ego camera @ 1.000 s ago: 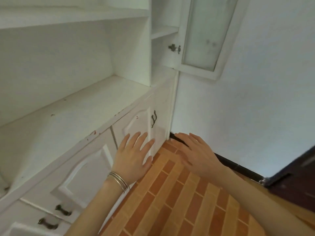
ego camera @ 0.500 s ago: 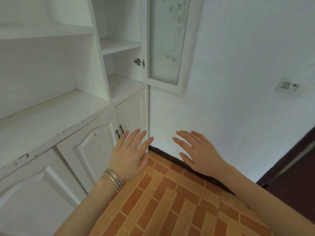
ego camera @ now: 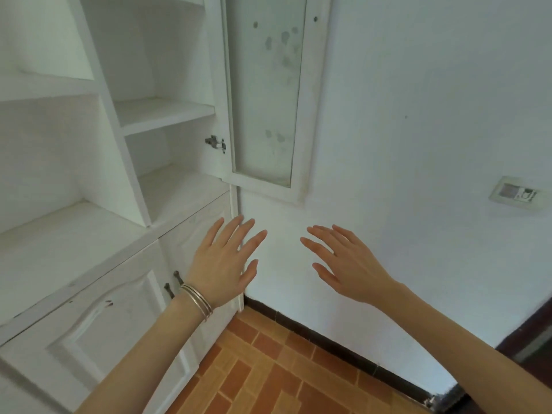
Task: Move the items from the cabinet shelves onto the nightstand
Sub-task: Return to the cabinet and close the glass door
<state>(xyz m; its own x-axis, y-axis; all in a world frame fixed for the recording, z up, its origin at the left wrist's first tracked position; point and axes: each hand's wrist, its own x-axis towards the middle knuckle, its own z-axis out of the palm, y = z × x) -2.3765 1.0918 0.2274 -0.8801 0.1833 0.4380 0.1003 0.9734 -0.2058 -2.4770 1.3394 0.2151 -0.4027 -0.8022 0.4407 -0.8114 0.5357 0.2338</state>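
Observation:
A white cabinet (ego camera: 125,162) fills the left side, its open shelves (ego camera: 161,113) bare as far as I can see. My left hand (ego camera: 224,264), with metal bangles at the wrist, floats with fingers spread in front of the lower cabinet doors (ego camera: 98,318). My right hand (ego camera: 346,264) hovers beside it, palm down and fingers apart, before the white wall. Both hands hold nothing. No nightstand and no loose items show in view.
A frosted glass cabinet door (ego camera: 265,94) stands swung open against the wall. A wall socket (ego camera: 513,194) sits at the right. Brown brick-pattern floor tiles (ego camera: 268,377) lie below, with a dark baseboard (ego camera: 343,345) and a dark door frame (ego camera: 531,336) at far right.
The view has swung up and to the right, from the wide lower shelf to the narrow shelf column and the glass door. Both hands stay spread and empty.

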